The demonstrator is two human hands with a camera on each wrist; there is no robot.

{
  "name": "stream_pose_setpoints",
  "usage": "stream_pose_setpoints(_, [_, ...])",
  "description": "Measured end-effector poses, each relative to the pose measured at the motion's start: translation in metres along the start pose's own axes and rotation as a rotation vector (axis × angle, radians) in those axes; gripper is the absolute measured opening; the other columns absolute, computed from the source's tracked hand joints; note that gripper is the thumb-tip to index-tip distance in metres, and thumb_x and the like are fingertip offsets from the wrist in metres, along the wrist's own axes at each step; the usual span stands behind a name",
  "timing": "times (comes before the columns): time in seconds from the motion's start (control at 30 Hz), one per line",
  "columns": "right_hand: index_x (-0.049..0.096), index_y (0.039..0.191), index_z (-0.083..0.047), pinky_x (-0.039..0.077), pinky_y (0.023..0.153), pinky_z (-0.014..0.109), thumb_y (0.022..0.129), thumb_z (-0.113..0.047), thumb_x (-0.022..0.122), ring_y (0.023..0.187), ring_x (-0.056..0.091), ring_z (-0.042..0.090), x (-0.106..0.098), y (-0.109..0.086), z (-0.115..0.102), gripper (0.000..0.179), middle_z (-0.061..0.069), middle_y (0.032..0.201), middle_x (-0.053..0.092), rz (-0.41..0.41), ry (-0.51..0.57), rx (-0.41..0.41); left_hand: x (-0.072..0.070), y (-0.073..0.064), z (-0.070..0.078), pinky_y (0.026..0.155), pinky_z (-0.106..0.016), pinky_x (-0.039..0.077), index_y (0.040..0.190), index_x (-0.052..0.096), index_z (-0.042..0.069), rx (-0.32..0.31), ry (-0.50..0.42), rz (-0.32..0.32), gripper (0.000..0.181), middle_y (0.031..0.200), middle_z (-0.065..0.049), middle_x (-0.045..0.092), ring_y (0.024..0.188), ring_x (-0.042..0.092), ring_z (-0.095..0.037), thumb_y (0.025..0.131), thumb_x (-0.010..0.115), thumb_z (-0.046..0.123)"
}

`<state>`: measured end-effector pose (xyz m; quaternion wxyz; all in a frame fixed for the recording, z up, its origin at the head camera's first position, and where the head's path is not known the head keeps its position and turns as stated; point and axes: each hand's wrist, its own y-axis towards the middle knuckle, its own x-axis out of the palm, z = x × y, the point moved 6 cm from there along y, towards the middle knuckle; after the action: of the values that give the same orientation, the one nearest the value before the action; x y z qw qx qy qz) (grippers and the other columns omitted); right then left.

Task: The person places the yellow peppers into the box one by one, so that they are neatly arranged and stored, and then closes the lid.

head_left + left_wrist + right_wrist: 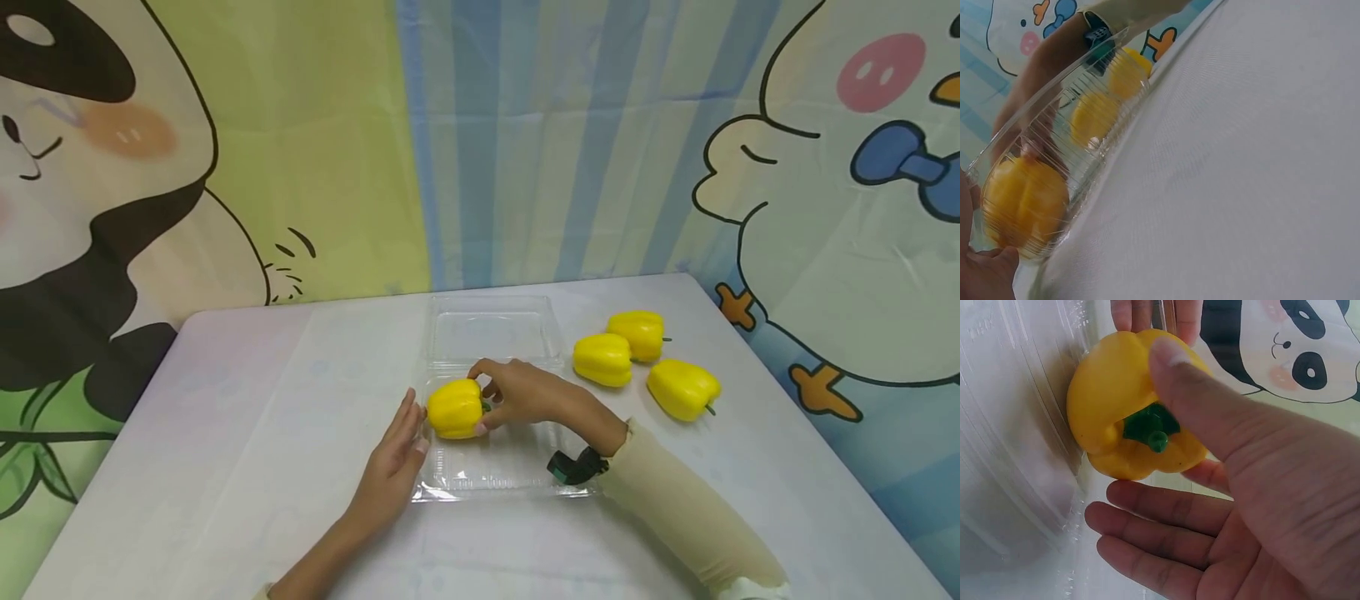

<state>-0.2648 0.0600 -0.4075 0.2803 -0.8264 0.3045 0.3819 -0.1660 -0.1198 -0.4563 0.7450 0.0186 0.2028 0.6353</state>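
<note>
A yellow bell pepper (453, 408) with a green stem lies on its side in the left part of a clear plastic clamshell container (517, 475). My right hand (536, 393) pinches it between thumb and index finger. In the right wrist view, the thumb lies over the top of the pepper (1107, 394) beside its stem, and the other fingers are extended below. Along the container's left side rests my left hand (392, 477), its fingers straight and near the pepper. The left wrist view shows the pepper (1025, 200) through the clear wall, with the left thumb (1004, 262) close to it.
The container's lid (491, 335) lies folded back toward the rear of the white table (262, 433). Three more yellow bell peppers (602, 360) sit on the table to the right. A printed cartoon curtain (510, 167) hangs behind.
</note>
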Motion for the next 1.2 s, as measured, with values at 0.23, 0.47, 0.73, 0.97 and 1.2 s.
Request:
stream_pose_setpoints(0.23, [0.045, 0.144, -0.014, 0.054, 0.090, 0.035, 0.083, -0.038, 0.077, 0.105, 0.065, 0.020, -0.011, -0.007, 0.003, 0.073, 0.008, 0.121, 0.067, 0.023, 0.067, -0.086, 0.001, 0.000, 0.001, 0.109, -0.021, 0.024, 0.149, 0.025, -0.007, 0.003, -0.034, -0.016, 0.053, 0.162, 0.001, 0.007, 0.143, 0.024, -0.026, 0.102, 0.047, 0.002])
stream_pose_setpoints(0.47, [0.058, 0.132, -0.008, 0.055, 0.089, 0.029, 0.090, -0.031, 0.071, 0.102, 0.065, 0.018, -0.028, -0.020, 0.005, 0.049, 0.011, 0.117, 0.067, 0.113, 0.139, -0.207, 0.001, 0.001, 0.002, 0.109, -0.020, 0.024, 0.149, 0.025, -0.006, -0.002, -0.025, -0.009, 0.053, 0.162, -0.002, 0.008, 0.143, 0.024, -0.025, 0.101, 0.047, 0.002])
stream_pose_setpoints(0.73, [0.062, 0.125, -0.008, 0.055, 0.090, 0.035, 0.092, -0.027, 0.069, 0.100, 0.065, 0.017, -0.050, -0.038, 0.013, 0.039, 0.005, 0.112, 0.069, 0.275, 0.167, -0.252, 0.001, 0.000, 0.002, 0.109, -0.021, 0.025, 0.150, 0.026, -0.004, -0.015, -0.027, -0.004, 0.053, 0.162, -0.002, 0.008, 0.142, 0.025, -0.023, 0.102, 0.047, 0.003])
stream_pose_setpoints(0.97, [0.064, 0.122, -0.008, 0.053, 0.094, 0.038, 0.092, -0.026, 0.069, 0.105, 0.064, 0.021, -0.065, -0.052, 0.032, 0.035, 0.005, 0.116, 0.067, 0.412, 0.193, -0.214, 0.000, -0.001, 0.003, 0.109, -0.020, 0.025, 0.150, 0.027, -0.002, -0.010, -0.030, 0.000, 0.053, 0.162, -0.003, 0.009, 0.143, 0.025, -0.022, 0.102, 0.047, 0.004])
stream_pose_setpoints(1.2, [0.064, 0.121, -0.004, 0.051, 0.096, 0.044, 0.090, -0.022, 0.072, 0.110, 0.062, 0.028, -0.076, -0.066, 0.054, 0.036, 0.008, 0.120, 0.065, 0.543, 0.229, -0.176, 0.001, -0.001, 0.001, 0.109, -0.021, 0.025, 0.150, 0.025, -0.005, -0.014, -0.044, -0.006, 0.053, 0.162, -0.005, 0.008, 0.143, 0.025, -0.022, 0.102, 0.047, 0.004])
